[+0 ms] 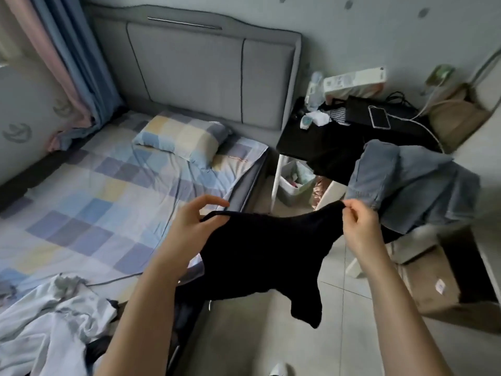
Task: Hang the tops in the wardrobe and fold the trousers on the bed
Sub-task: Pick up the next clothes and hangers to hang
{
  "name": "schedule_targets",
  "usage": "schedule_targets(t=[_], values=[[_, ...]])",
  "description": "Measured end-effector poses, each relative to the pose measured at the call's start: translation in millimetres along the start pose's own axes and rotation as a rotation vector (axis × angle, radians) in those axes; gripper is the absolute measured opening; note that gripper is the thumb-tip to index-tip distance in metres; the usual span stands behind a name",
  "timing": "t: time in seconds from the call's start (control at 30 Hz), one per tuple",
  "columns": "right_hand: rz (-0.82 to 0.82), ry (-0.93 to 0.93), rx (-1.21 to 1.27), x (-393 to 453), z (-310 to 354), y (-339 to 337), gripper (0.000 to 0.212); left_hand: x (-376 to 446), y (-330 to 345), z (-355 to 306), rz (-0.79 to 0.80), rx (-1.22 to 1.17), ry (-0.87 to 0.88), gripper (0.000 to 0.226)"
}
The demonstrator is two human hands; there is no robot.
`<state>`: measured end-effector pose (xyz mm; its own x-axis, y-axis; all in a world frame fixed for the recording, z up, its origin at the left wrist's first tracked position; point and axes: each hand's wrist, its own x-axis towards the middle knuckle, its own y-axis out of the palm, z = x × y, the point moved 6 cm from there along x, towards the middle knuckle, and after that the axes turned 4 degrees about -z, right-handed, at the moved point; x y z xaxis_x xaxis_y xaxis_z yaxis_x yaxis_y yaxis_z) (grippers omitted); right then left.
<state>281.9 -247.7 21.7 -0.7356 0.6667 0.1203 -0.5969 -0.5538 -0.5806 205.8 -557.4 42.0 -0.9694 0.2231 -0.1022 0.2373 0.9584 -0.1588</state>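
My left hand and right hand pinch the black top and hold it up. I think it needs a hanger next.

We are counting two hands, left hand and right hand, sharing one black top. We are seeing one bed carrying one pillow and one white garment. We are counting one pair of jeans, one phone on one black surface, and two cardboard boxes.
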Motion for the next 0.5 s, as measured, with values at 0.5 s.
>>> schedule_targets(t=[0.5], values=[[0.268, 0.039, 0.024, -13.4, -58.3, -70.3, 0.005, 18.4, 243.3, -78.1, 0.273, -0.234, 0.101, 0.022]])
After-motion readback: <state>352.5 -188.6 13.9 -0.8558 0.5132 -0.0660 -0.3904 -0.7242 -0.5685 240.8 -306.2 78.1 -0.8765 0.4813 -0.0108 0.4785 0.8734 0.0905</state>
